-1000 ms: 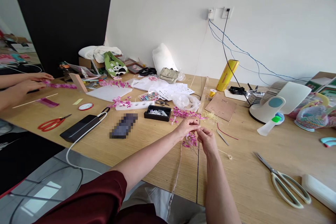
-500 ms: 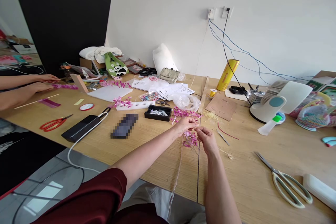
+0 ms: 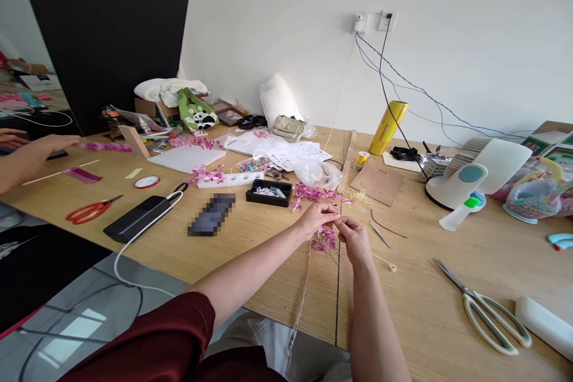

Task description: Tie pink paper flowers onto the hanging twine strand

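Observation:
Over the wooden table, my left hand (image 3: 317, 219) and my right hand (image 3: 356, 240) meet fingertip to fingertip. Both are closed in a pinch, and whatever lies between the fingers is too small to make out. Just under them rests a bunch of pink-purple flowers (image 3: 324, 239) with thin stems. Behind my left hand lies a second cluster of pink flowers (image 3: 311, 192). A twisted cord (image 3: 303, 295) runs from beside my left wrist down past the table edge.
A tweezer-like metal tool (image 3: 380, 234) and large scissors (image 3: 481, 307) lie to the right, near a white fan (image 3: 478, 173). Leftward are a black tray (image 3: 269, 193), a power strip (image 3: 136, 219) and red-handled scissors (image 3: 92, 210). Another person's hands (image 3: 49, 146) are at far left.
My fingertips have come closer together, the left hand shifting slightly down. The other person's hands have moved left, away from the purple strip.

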Motion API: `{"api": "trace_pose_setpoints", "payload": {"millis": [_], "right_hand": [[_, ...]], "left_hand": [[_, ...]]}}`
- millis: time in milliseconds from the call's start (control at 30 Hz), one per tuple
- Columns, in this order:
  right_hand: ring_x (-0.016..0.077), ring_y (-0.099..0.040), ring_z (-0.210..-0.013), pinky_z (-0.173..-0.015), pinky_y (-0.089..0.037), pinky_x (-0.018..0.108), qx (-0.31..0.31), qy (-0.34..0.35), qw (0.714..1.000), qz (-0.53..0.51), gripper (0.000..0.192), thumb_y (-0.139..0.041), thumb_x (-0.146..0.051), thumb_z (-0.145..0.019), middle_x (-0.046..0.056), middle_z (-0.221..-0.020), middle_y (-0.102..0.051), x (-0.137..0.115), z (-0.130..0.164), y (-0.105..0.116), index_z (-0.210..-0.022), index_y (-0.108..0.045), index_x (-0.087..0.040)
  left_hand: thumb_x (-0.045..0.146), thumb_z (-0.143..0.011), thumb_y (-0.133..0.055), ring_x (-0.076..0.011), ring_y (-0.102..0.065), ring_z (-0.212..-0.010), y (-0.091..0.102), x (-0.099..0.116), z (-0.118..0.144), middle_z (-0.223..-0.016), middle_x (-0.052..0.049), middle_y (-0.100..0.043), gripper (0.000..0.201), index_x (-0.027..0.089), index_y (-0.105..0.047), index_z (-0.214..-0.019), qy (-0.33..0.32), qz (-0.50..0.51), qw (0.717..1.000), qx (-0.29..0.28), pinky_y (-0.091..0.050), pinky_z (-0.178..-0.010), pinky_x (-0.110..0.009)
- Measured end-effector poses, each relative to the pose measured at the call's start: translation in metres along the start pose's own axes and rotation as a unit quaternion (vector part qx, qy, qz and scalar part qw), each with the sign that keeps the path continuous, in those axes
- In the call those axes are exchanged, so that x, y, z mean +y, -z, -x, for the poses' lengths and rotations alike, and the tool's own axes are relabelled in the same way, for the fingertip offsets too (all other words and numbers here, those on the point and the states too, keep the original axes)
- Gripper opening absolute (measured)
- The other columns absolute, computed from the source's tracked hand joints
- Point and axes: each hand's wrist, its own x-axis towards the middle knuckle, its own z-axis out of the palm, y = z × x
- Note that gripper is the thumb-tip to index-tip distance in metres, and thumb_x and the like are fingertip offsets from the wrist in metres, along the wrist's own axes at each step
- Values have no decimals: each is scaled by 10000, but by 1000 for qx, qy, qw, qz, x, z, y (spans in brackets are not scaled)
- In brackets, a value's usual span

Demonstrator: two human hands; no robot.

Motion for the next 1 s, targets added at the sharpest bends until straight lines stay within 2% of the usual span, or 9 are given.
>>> {"api": "trace_pose_setpoints", "payload": {"millis": [133,333,467,600,667,767,867,1000], "right_hand": [[41,-202,-406,-410,-123,230,-8,-7,1000,-16,247,-674,-383,-641,-72,-484,-364,-1,1,-1,-616,-558,-167],[52,-213,-416,-414,-152,229,-26,-12,999,-33,257,-644,-412,-667,-69,-481,-338,-3,1,-1,-622,-556,-175],[54,-243,-421,-409,-173,225,-17,-12,1000,11,265,-662,-425,-641,-57,-508,-392,-3,1,0,-661,-576,-175],[54,-254,-434,-412,-174,218,-13,-5,999,33,268,-669,-417,-639,-51,-524,-399,-3,1,0,-646,-563,-172],[51,-239,-435,-418,-163,218,-12,1,1000,26,254,-660,-403,-657,-56,-518,-381,-3,2,0,-638,-563,-170],[44,-224,-428,-424,-149,221,-12,2,1000,4,238,-659,-383,-667,-58,-525,-391,-4,2,1,-631,-565,-168],[43,-223,-421,-421,-141,224,-17,-5,1000,-4,240,-671,-382,-652,-62,-519,-388,-3,1,1,-626,-568,-168],[48,-217,-414,-416,-139,230,-25,-10,1000,-1,262,-669,-414,-645,-64,-499,-371,-4,2,0,-625,-574,-170]], "left_hand": [[337,-584,-706,-52,-467,-521,0,-1,2,-637,12,-520,288,102,-568,-676,16,11,999,26,-368,-500,-189],[346,-556,-725,-55,-456,-514,4,7,0,-612,17,-519,318,107,-551,-676,53,-6,999,7,-342,-481,-189],[342,-570,-707,-54,-439,-502,6,11,-3,-582,28,-494,299,109,-533,-638,47,-47,998,-4,-320,-484,-194],[327,-584,-689,-51,-412,-505,5,12,-6,-559,34,-472,281,114,-504,-580,9,-100,995,-23,-292,-484,-191],[328,-593,-685,-52,-411,-514,4,11,-6,-562,34,-473,279,114,-505,-585,-5,-95,995,-37,-303,-496,-191],[365,-621,-668,-61,-450,-534,4,7,-5,-604,25,-492,287,115,-535,-668,15,-39,998,-57,-347,-530,-203],[364,-605,-684,-63,-468,-546,4,4,-3,-644,14,-508,307,106,-560,-715,23,-11,999,-41,-360,-541,-209],[329,-580,-703,-56,-453,-552,3,5,-3,-624,13,-507,288,95,-553,-651,0,-24,1000,-10,-345,-532,-192]]}}
